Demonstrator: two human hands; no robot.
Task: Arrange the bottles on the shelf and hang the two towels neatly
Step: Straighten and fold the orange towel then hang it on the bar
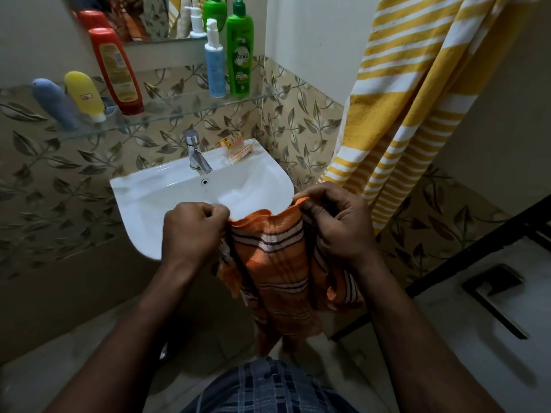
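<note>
Both hands hold the orange striped towel (pixel 277 263) by its top edge, in front of the near rim of the white sink (pixel 167 198). The left hand (pixel 193 231) is closed in a fist on the left corner, and the right hand (pixel 337 225) pinches the right corner with curled fingers. The rest of the towel hangs down between the arms. On the far glass shelf (pixel 179 113) stand five bottles: blue (pixel 55 104), yellow (pixel 85 95), red (pixel 116 71), pale blue (pixel 215 62) and green (pixel 239 52). The yellow striped towel (pixel 417 93) hangs at the right.
</note>
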